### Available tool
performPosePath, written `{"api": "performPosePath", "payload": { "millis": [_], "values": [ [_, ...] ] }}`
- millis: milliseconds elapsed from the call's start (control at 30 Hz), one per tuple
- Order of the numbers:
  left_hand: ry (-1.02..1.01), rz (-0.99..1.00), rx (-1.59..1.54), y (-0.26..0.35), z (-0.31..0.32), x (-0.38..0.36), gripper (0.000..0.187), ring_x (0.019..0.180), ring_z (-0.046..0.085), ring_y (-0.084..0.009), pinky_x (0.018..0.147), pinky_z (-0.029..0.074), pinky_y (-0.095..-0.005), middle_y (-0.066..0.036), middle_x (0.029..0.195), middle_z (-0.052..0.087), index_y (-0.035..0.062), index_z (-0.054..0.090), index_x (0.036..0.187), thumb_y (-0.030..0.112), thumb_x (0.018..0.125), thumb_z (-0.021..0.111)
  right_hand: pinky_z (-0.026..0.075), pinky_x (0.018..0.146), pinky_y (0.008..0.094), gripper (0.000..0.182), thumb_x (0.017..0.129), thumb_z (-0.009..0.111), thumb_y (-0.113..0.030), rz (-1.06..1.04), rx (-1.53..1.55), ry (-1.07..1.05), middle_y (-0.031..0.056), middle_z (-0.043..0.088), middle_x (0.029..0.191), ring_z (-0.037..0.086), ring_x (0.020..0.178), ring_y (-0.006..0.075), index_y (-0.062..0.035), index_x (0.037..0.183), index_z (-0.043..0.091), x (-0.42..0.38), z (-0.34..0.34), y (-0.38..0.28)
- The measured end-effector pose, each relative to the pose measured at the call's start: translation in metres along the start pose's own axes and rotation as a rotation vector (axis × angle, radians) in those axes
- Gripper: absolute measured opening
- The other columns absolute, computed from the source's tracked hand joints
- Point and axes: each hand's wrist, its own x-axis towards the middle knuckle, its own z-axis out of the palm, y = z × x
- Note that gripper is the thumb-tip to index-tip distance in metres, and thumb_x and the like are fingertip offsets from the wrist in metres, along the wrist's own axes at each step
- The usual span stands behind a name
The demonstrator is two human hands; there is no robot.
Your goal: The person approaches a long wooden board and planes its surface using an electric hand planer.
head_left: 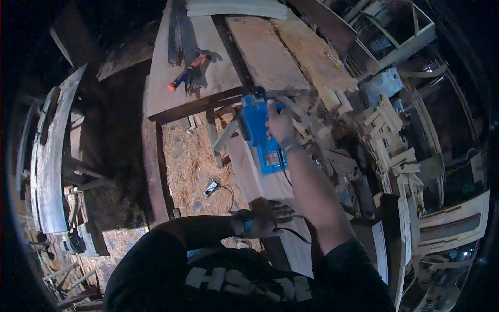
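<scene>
A blue electric hand planer [255, 125] with a black front knob rests on a long pale board [244, 164]. My right hand [279, 124] is wrapped round its rear handle, the arm stretched forward. Close to my body, my left hand [269, 216] lies on the same board with its fingers spread. A watch sits on the left wrist. The planer's black cord [291, 230] runs back along the board past my left hand. Where the planer's underside meets the wood is hidden from this angle.
Ahead stands a wooden worktop [223, 65] bearing an orange and dark hammer [186, 72]. Wood shavings [184, 156] cover the floor, with a small corded device [210, 188] on them. Stacked offcuts [387, 125] lie to the right. A long plank [52, 161] stands at the left.
</scene>
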Motion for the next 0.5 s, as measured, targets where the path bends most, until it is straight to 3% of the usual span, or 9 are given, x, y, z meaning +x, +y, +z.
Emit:
{"api": "performPosePath", "payload": {
  "millis": [200, 300, 400, 467, 500],
  "values": [
    [0.045, 0.005, -0.042, -0.029, 0.008, -0.005, 0.066, 0.155, 0.034, -0.0327, 0.128, 0.024, -0.0512, -0.016, 0.162, 0.044, 0.0062, 0.047, 0.154, 0.043, 0.101, 0.060, 0.046, 0.038, 0.0368, 0.069, 0.100, 0.059, -0.065, 0.089, 0.118, 0.026, 0.0116, 0.062, 0.073, 0.056, 0.046, 0.0193, 0.0016, 0.114, 0.052, 0.031, 0.015, -0.035],
    [-0.074, -0.015, 0.017, -0.033, 0.023, -0.002, 0.067, 0.157, 0.031, -0.0328, 0.129, 0.020, -0.0513, -0.015, 0.166, 0.040, 0.0054, 0.046, 0.155, 0.044, 0.101, 0.059, 0.045, 0.038, 0.0358, 0.062, 0.101, 0.060, -0.062, 0.111, 0.170, 0.022, 0.0097, 0.062, 0.073, 0.055, 0.046, 0.0182, -0.0009, 0.112, 0.055, 0.029, 0.012, -0.033],
    [0.238, 0.064, -0.015, -0.040, 0.056, -0.005, 0.064, 0.146, 0.046, -0.0339, 0.122, 0.033, -0.0503, -0.018, 0.152, 0.055, 0.0063, 0.050, 0.152, 0.042, 0.100, 0.060, 0.046, 0.041, 0.0338, 0.050, 0.103, 0.063, -0.053, 0.041, 0.175, 0.050, 0.0065, 0.062, 0.073, 0.056, 0.047, 0.0163, -0.0036, 0.108, 0.059, 0.010, 0.005, -0.036],
    [0.176, 0.034, -0.599, -0.032, 0.029, -0.013, 0.058, 0.129, 0.058, -0.0340, 0.112, 0.042, -0.0501, -0.019, 0.135, 0.064, 0.0089, 0.056, 0.148, 0.041, 0.100, 0.061, 0.047, 0.043, 0.0326, 0.040, 0.104, 0.064, -0.045, -0.090, 0.212, 0.107, 0.0043, 0.062, 0.072, 0.056, 0.049, 0.0147, -0.0050, 0.106, 0.062, -0.028, -0.011, -0.030],
    [0.105, 0.086, -0.652, -0.027, 0.014, -0.017, 0.054, 0.121, 0.062, -0.0341, 0.107, 0.046, -0.0498, -0.019, 0.127, 0.067, 0.0100, 0.060, 0.144, 0.041, 0.100, 0.061, 0.047, 0.045, 0.0317, 0.034, 0.105, 0.065, -0.039, -0.130, 0.283, 0.154, 0.0033, 0.062, 0.072, 0.056, 0.050, 0.0134, -0.0059, 0.107, 0.062, -0.051, -0.022, -0.021]
  ]
}}
